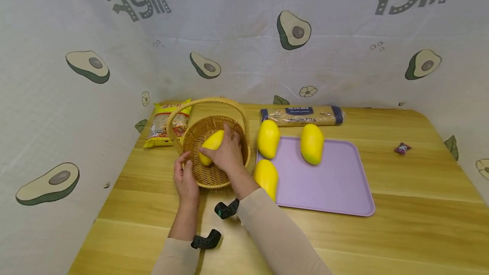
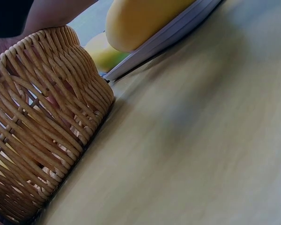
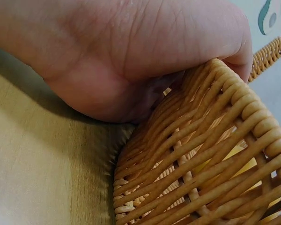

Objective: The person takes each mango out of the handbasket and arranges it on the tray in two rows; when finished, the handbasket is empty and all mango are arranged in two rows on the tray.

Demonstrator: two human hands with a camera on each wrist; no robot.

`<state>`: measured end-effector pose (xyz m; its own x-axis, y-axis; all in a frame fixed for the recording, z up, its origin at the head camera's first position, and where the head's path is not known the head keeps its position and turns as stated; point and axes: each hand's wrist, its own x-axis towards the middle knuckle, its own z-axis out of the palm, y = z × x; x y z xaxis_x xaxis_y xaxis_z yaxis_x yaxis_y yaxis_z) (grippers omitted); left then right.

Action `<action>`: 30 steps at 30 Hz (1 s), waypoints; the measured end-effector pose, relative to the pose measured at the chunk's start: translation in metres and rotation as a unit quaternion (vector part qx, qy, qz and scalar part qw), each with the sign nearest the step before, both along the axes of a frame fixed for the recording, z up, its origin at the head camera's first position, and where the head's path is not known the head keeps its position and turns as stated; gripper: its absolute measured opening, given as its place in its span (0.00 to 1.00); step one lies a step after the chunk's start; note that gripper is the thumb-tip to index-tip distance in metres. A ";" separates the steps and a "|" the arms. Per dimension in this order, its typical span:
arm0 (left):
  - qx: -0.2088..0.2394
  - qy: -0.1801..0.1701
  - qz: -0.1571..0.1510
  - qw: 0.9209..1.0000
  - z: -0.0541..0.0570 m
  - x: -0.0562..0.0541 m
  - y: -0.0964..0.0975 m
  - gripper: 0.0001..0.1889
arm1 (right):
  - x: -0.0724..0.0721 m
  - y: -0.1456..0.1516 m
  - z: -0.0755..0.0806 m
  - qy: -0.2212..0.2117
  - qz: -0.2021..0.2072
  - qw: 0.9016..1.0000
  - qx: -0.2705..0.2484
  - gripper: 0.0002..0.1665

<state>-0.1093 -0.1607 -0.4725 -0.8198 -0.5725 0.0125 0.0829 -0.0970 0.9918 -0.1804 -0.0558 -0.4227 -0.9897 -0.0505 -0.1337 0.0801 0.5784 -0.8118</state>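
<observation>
A round wicker basket point(image 1: 214, 179) with an arched handle stands on the table, left of the tray. Inside it lies a yellow mango point(image 1: 211, 144), gripped by my right hand point(image 1: 230, 154), which reaches in over the near right rim. My left hand point(image 1: 187, 183) holds the basket's left rim. Close up in the right wrist view, the left hand point(image 3: 154, 42) bends over the woven rim, its fingertips hidden. Three more mangoes are on or beside the lilac tray point(image 1: 324, 186): one back left point(image 1: 268, 139), one nearer point(image 1: 267, 177) and one upright mango point(image 1: 312, 144).
Behind the tray lies a spaghetti pack point(image 1: 302, 116). A yellow food bag point(image 1: 164, 126) sits behind the basket's left side. Far right on the wooden table point(image 1: 412, 232) is a small wrapped candy point(image 1: 403, 148). A printed curtain point(image 1: 244, 67) closes off the back and sides.
</observation>
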 end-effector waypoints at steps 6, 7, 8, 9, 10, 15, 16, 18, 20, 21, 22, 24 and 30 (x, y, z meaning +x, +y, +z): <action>0.000 -0.001 -0.002 1.000 -0.001 0.002 0.000 0.18 | 0.000 0.001 -0.002 0.001 0.011 1.000 0.013 0.64; 0.001 -0.002 -0.003 1.000 -0.002 0.002 0.000 0.18 | 0.001 0.001 -0.002 0.002 0.013 1.000 0.017 0.64; 0.002 -0.003 -0.004 1.000 -0.002 0.002 0.000 0.18 | 0.001 0.001 -0.002 0.003 0.014 1.000 0.019 0.63; 0.003 -0.004 -0.006 1.000 -0.002 0.002 0.000 0.18 | 0.001 0.001 -0.002 0.003 0.016 1.000 0.022 0.63; 0.003 -0.004 -0.006 1.000 -0.002 0.001 0.000 0.18 | 0.001 0.001 -0.002 0.005 0.017 1.000 0.025 0.62; -0.001 -0.003 -0.006 1.000 -0.001 0.000 -0.001 0.18 | 0.001 0.001 0.000 -0.005 0.027 0.999 0.039 0.59; -0.002 -0.003 -0.005 1.000 -0.001 0.000 -0.001 0.18 | 0.001 0.001 0.000 -0.006 0.029 0.999 0.041 0.58; -0.001 -0.002 -0.006 1.000 -0.001 0.000 -0.001 0.18 | 0.002 0.001 0.001 -0.008 0.032 0.999 0.044 0.57; 0.000 -0.002 -0.008 1.000 -0.001 0.000 -0.001 0.18 | 0.002 0.001 0.002 -0.008 0.032 0.998 0.043 0.56; 0.000 -0.002 -0.009 1.000 -0.001 0.000 -0.001 0.18 | 0.002 0.001 0.002 -0.009 0.032 0.999 0.041 0.56; 0.000 -0.002 -0.010 1.000 -0.001 0.000 -0.001 0.18 | 0.002 0.001 0.002 -0.009 0.032 0.999 0.038 0.56; -0.002 -0.002 -0.011 1.000 -0.002 0.000 -0.001 0.18 | 0.002 0.000 0.003 -0.010 0.032 0.999 0.032 0.56; -0.004 -0.003 -0.005 1.000 -0.001 0.000 -0.001 0.18 | 0.003 0.000 0.004 -0.005 0.038 0.999 0.013 0.56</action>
